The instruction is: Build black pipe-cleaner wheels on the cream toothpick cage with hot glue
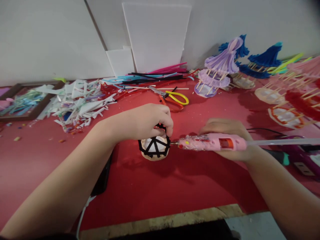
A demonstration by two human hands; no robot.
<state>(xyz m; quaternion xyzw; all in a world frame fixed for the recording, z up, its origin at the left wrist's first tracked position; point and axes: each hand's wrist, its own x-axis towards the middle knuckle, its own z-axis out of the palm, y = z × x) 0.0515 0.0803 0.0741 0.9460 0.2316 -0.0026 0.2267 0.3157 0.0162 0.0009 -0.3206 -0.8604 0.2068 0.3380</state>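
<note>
A small round piece with a black strip frame (155,149) over a white and beige base lies on the red table (140,196). My left hand (152,121) reaches over its top, fingers bent and closed on the black frame. A pink glue gun (212,141) lies level in my right hand (227,128), whose fingers are wrapped round it from behind. The gun's metal tip points left and is at the right edge of the black frame. A clear glue stick (280,142) sticks out of the gun's back end.
Scissors with yellow and orange handles (172,96) lie behind my hands, near coloured pipe cleaners (155,78). Scraps (82,100) are heaped at the left. A purple model (217,73) and several others stand at the right. A dark phone (103,178) is partly under my left forearm.
</note>
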